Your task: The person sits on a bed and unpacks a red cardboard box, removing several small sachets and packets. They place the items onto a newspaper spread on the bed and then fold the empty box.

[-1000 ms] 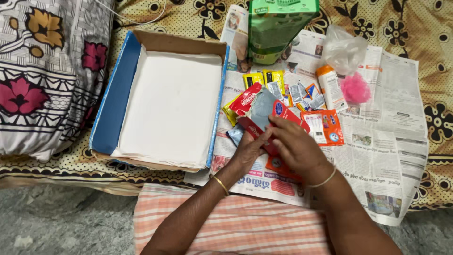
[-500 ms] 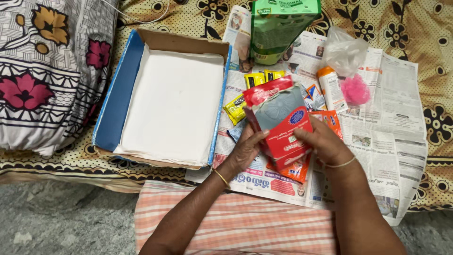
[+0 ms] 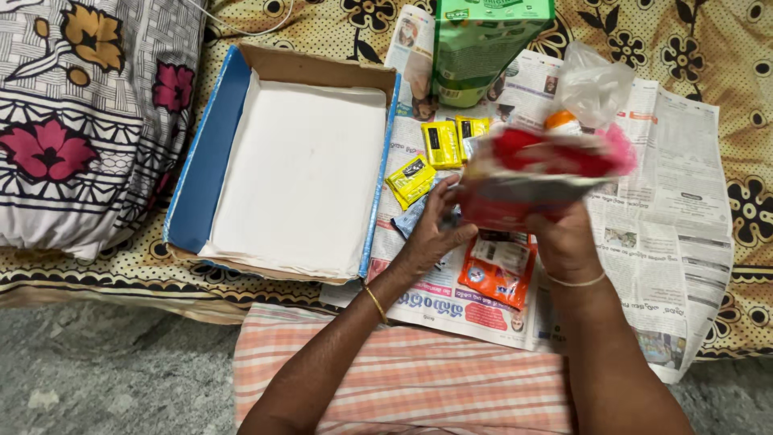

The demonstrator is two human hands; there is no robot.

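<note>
My left hand [image 3: 431,234] and my right hand [image 3: 566,242] both hold a red and grey pouch [image 3: 535,177], lifted flat above the newspaper [image 3: 668,209] and blurred by motion. The left hand grips its left end, the right hand its underside. Under the hands lies an orange sachet strip [image 3: 497,270]. Small yellow sachets [image 3: 444,145] lie just left of the pouch. An open blue-sided cardboard box [image 3: 302,173] lined with white paper sits to the left, with nothing inside.
A tall green pouch [image 3: 483,44] stands at the back. A clear plastic bag [image 3: 592,89], a white bottle with an orange cap and a pink puff sit behind the held pouch. A flowered pillow [image 3: 80,121] lies far left on a patterned bedsheet.
Both hands raised the red and grey pouch off the pile and turned it from upright to flat, moving it right. The orange sachet strip underneath is now uncovered.
</note>
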